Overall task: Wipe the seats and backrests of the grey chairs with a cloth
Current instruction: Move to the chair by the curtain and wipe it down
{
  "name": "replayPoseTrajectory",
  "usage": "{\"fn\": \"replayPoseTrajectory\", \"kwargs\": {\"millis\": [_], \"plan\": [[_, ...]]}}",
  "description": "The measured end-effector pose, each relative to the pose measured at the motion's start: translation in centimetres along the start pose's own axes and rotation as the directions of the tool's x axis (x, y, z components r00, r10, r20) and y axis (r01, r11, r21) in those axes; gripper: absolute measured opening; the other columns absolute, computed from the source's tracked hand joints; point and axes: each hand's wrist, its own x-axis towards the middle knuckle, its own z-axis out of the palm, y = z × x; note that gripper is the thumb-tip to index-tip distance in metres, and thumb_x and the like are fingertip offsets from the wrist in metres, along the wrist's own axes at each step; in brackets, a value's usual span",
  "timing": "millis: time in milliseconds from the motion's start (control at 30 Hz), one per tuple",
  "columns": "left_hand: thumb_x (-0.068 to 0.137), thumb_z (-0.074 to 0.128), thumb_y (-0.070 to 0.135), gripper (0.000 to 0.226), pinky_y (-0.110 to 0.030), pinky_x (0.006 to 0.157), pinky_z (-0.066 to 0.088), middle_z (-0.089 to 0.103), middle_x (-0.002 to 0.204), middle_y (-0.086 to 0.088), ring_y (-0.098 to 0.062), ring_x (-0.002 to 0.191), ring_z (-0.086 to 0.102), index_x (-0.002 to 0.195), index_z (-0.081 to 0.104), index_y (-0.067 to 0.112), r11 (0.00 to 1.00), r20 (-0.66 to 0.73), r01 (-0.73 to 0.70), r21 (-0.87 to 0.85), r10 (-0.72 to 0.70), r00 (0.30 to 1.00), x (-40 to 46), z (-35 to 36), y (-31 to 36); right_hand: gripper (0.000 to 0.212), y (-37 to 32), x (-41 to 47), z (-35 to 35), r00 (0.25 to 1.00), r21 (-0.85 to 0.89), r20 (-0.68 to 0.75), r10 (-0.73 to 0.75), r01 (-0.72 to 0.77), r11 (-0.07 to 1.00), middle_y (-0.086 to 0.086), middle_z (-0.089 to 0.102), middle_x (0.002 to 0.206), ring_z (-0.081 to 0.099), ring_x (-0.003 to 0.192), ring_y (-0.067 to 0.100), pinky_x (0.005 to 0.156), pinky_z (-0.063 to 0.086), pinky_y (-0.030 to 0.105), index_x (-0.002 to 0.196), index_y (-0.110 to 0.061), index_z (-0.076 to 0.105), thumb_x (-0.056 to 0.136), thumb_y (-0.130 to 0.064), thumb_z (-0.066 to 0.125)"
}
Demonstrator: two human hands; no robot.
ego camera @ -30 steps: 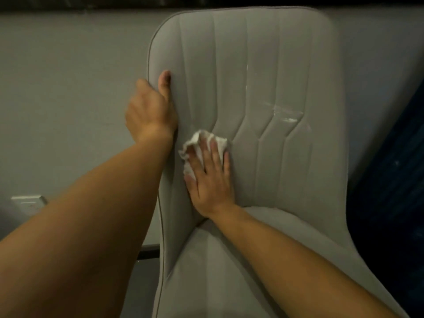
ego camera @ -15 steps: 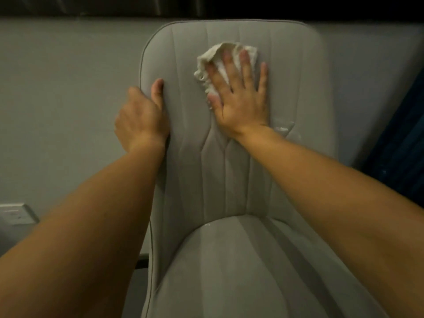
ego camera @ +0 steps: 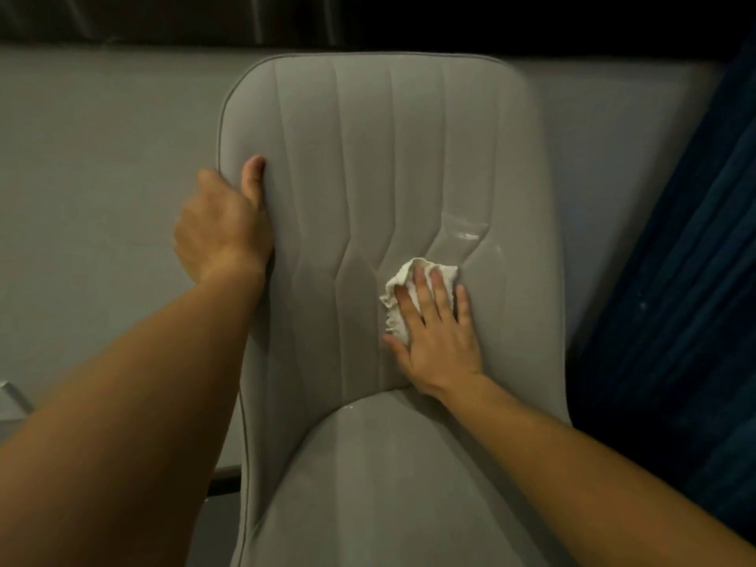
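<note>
White cloth point(ego camera: 403, 298) pressed under flat right hand point(ego camera: 439, 341); left hand point(ego camera: 221, 227) grips backrest point(ego camera: 368, 157) edge.

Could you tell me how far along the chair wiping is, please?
Done: nothing clearly. In hand: the right hand presses the cloth on the lower backrest; the left hand grips its edge. Left: a shiny smear just above the cloth, and the seat.

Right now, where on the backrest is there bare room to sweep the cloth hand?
Free: the upper backrest above both hands, and the centre panels between the left hand gripping the left edge and the right hand pressing the cloth. The seat between the forearms is bare. Crowded: the left edge.
</note>
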Motion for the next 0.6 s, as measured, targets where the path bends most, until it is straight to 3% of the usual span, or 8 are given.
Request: {"fn": "replayPoseTrajectory", "kwargs": {"millis": [100, 333, 467, 600], "plan": [[0.088, 0.025, 0.075, 0.072, -0.043, 0.067, 0.028, 0.06, 0.106, -0.025, -0.047, 0.095, 0.055, 0.102, 0.052, 0.01, 1.0, -0.008, 0.001, 0.008, -0.001, 1.0, -0.1, 0.0, 0.0, 0.078, 1.6, 3.3, -1.7, 1.0, -0.037, -0.012, -0.011, 0.01, 0.999, 0.006, -0.001, 0.167, 0.0, 0.154, 0.029, 0.122, -0.002, 0.055, 0.159, -0.024, 0.007, 0.095, -0.063, 0.029], [0.085, 0.022, 0.077, 0.076, -0.044, 0.067, 0.027, 0.059, 0.108, -0.026, -0.047, 0.096, 0.054, 0.105, 0.053, 0.009, 1.0, -0.038, -0.012, 0.028, 0.013, 0.999, 0.2, 0.5, -0.3, 0.083, 4.1, 15.0, -7.7, 0.953, 0.055, -0.219, 0.207, -0.2, 0.978, 0.013, 0.015, 0.166, 0.01, 0.153, 0.035, 0.12, 0.004, 0.059, 0.159, -0.022, 0.019, 0.091, -0.068, 0.034], [0.083, 0.02, 0.08, 0.079, -0.045, 0.066, 0.027, 0.059, 0.106, -0.027, -0.048, 0.096, 0.053, 0.105, 0.051, 0.011, 1.0, -0.037, 0.008, 0.027, -0.007, 0.999, 0.2, 0.7, -0.6, 0.087, 2.9, 10.3, -5.5, 0.944, 0.075, -0.175, 0.278, -0.269, 0.96, 0.021, 0.013, 0.164, 0.006, 0.15, 0.046, 0.12, 0.007, 0.061, 0.159, -0.015, 0.019, 0.093, -0.071, 0.032], [0.084, 0.021, 0.079, 0.078, -0.045, 0.067, 0.026, 0.058, 0.108, -0.028, -0.048, 0.097, 0.053, 0.107, 0.05, 0.01, 1.0, -0.023, 0.006, 0.006, -0.006, 1.0, 0.2, 0.7, -0.2, 0.093, 1.8, 1.4, -0.9, 0.968, 0.04, -0.041, 0.249, -0.247, 0.968, 0.022, 0.004, 0.165, -0.002, 0.151, 0.044, 0.121, 0.006, 0.059, 0.159, -0.012, 0.015, 0.091, -0.073, 0.035]]}}
